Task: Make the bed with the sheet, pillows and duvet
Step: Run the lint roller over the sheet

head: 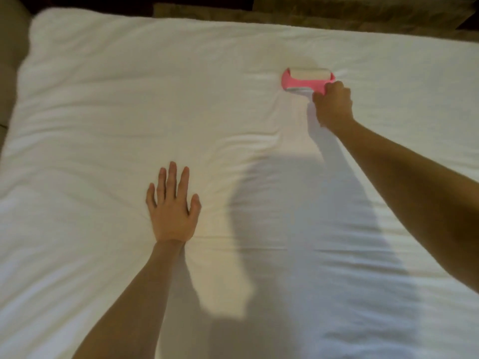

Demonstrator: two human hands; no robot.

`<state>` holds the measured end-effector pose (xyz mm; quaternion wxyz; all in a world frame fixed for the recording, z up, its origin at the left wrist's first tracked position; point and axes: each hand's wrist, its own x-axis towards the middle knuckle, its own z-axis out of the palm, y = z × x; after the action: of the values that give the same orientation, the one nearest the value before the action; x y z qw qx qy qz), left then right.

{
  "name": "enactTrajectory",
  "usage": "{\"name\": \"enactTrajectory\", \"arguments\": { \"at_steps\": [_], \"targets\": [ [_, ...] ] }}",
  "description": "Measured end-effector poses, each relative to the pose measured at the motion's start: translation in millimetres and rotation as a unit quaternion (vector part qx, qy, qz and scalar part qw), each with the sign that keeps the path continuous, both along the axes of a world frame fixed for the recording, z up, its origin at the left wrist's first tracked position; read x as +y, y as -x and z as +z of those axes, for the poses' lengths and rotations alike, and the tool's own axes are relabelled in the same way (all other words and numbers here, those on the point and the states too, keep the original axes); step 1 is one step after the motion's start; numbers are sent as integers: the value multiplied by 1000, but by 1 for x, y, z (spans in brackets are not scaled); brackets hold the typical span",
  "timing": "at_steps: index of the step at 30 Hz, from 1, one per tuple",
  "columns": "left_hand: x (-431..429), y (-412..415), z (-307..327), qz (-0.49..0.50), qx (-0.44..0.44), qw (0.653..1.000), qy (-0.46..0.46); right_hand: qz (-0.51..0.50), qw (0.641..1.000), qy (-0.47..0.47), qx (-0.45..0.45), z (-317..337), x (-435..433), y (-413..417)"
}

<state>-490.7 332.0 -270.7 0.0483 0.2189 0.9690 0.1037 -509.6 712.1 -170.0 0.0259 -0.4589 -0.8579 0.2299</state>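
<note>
The white, lightly creased fabric sheet [129,99] lies spread flat below me. I have the left hand [171,208] resting flat on it, fingers straight, and the right hand [333,106] clenched round the handle of a pink plastic lint roller [307,80] farther up. I judge the tacky drum could drag loose cloth into fresh folds, since the pinning hand is well apart from it. No writing is readable.

Bedding [124,99] spreads across the bed and fills most of the view. The left hand [171,208] lies flat on it, left of the middle and close to the person. Farther off and to the right, the right hand [333,106] grips a lint roller [307,79], whose roll rests on the bedding just beyond the hand. Floor [337,19] shows behind the bed's far edge.
</note>
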Motion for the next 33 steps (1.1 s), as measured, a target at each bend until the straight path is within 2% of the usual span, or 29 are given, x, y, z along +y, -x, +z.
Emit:
{"name": "enactTrajectory", "arguments": {
  "at_steps": [4,11,26,33],
  "targets": [
    [0,2,-4,1,12,1000,11,4,999,13,47,-3,21,53],
    [1,4,-8,-7,28,1000,9,3,999,8,47,1,29,89],
    [1,0,-4,-1,15,1000,1,68,997,-9,-31,-1,-27,-93],
    [0,0,-5,-4,19,1000,-9,84,995,-16,-48,10,-52,-144]
  ]
}}
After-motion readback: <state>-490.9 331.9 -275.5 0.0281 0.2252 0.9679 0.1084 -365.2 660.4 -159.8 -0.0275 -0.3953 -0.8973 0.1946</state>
